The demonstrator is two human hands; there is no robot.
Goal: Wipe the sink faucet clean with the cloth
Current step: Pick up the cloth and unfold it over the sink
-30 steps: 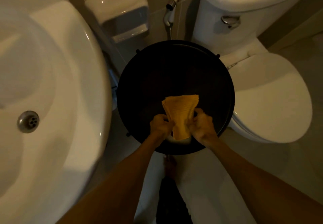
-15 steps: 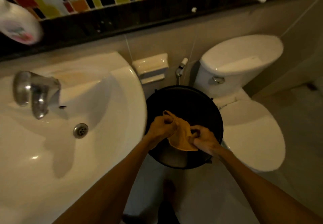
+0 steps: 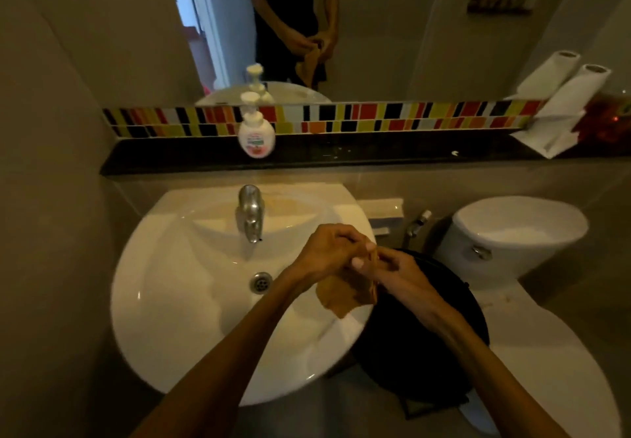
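Soap bottle (image 3: 256, 133) label unreadable; my left hand (image 3: 329, 253) and right hand (image 3: 397, 272) both pinch the cloth (image 3: 345, 296) over the sink (image 3: 177, 301), right of the faucet (image 3: 251, 210)

Nothing here is showing words I can read. The soap dispenser (image 3: 256, 133) standing on the dark ledge (image 3: 375, 155) is wearing a label with red and green markings, but it is blurring too much for any letters or brand to come through. No numbers or signs are showing anywhere else.
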